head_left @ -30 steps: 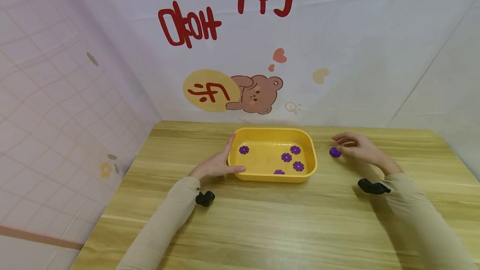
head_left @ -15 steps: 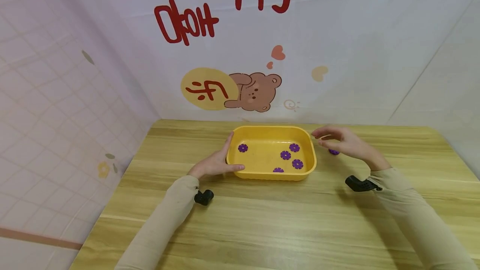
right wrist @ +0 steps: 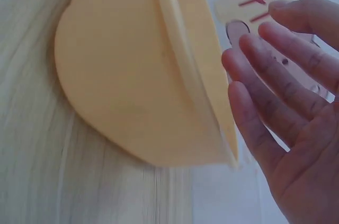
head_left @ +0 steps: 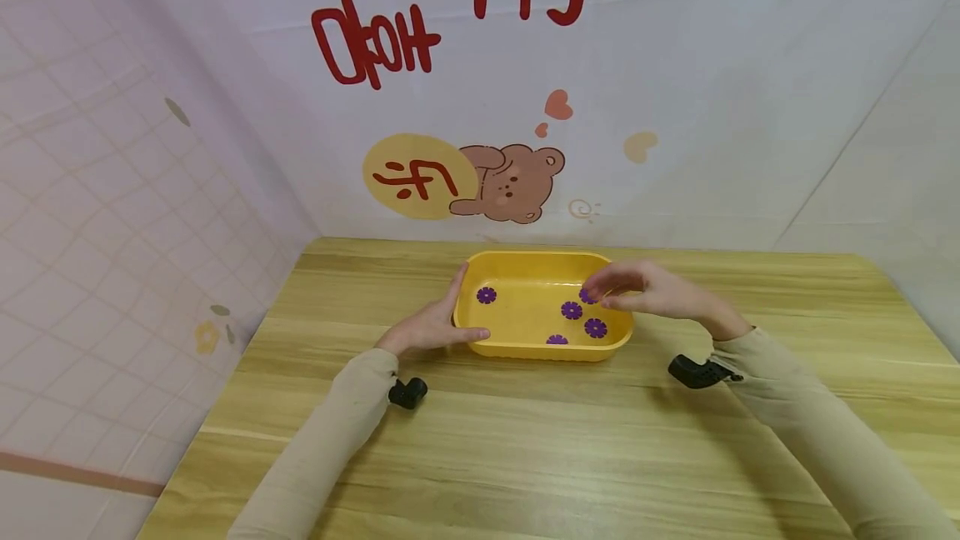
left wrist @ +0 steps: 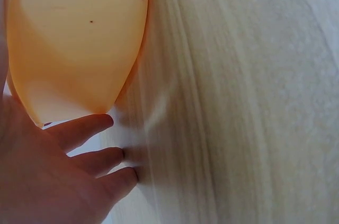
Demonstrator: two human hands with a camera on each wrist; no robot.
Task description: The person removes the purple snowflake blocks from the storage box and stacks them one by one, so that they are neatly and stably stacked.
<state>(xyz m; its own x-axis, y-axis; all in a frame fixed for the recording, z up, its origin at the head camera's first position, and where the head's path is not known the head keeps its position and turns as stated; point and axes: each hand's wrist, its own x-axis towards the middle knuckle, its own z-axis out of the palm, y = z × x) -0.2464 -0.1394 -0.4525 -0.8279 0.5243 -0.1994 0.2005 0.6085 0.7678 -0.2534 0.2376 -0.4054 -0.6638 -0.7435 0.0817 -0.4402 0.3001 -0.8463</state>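
Note:
A yellow plastic bin (head_left: 525, 352) stands on the wooden table, with several purple snowflake building discs (head_left: 572, 310) spread on its floor. My left hand (head_left: 431, 327) holds the bin's left end, thumb over the front rim and fingers along the outer side. In the left wrist view, the fingertips (left wrist: 103, 121) lie at the bin's wall. My right hand (head_left: 652, 290) hovers over the bin's right end, its fingertips overlapping the far right disc. The right wrist view shows its fingers (right wrist: 270, 70) spread and loosely bent, with nothing between them.
The wooden table (head_left: 525, 448) meets a white fabric backdrop (head_left: 712, 107) with a printed bear (head_left: 517, 182) behind the bin. A black wrist-camera mount (head_left: 701, 372) juts from the right sleeve, another black mount (head_left: 408, 393) from the left.
My right hand has moved left from beside the purple disc on the table to over the bin. That disc, visible earlier, is now hidden from view. The left hand keeps its place.

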